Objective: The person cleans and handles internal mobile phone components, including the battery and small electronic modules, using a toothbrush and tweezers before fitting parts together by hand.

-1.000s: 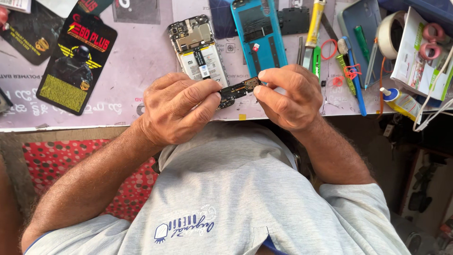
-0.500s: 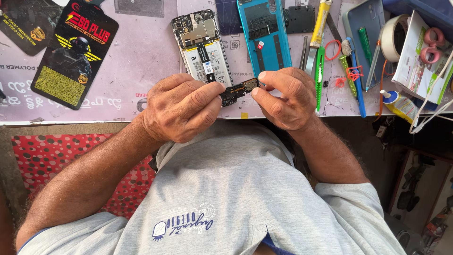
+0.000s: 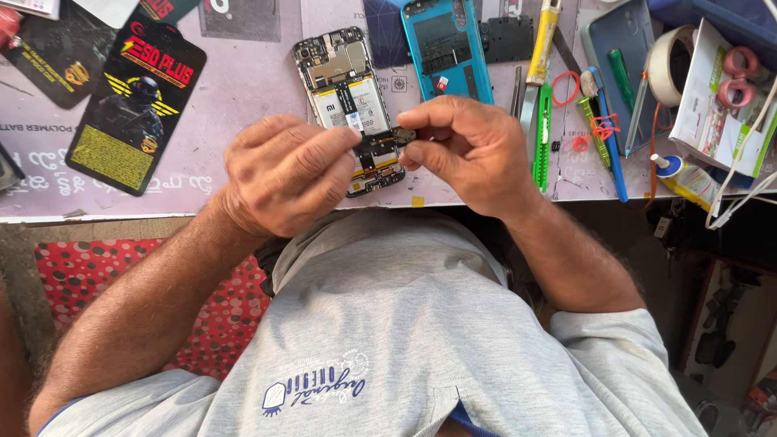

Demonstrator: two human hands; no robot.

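A small dark circuit board [image 3: 387, 139] is held between both hands above the near edge of the worktable [image 3: 243, 105]. It is pinched at its left end by the thumb and fingertips of the left hand [image 3: 283, 171], and its right end is clamped between the thumb and forefinger of the right hand [image 3: 469, 150], whose other fingers are curled in below. The board is held level, just over the lower part of an opened smartphone [image 3: 350, 97], which is laid flat on the table with its battery and inner frame exposed. Just beside the phone on the right, a blue back cover [image 3: 447, 48] is laid inside up. Further right, a yellow-handled tool [image 3: 544, 36], a green-handled cutter [image 3: 542, 129], a blue-handled toothbrush [image 3: 605, 133] and a red rubber band [image 3: 565, 87] are spread near one another. A roll of tape [image 3: 665, 65] and a small glue tube [image 3: 684, 178] are seen toward the right edge. Well apart on the left, a black and yellow retail packet [image 3: 133, 105] is laid flat. A grey shirt [image 3: 421, 340] is worn by the person.
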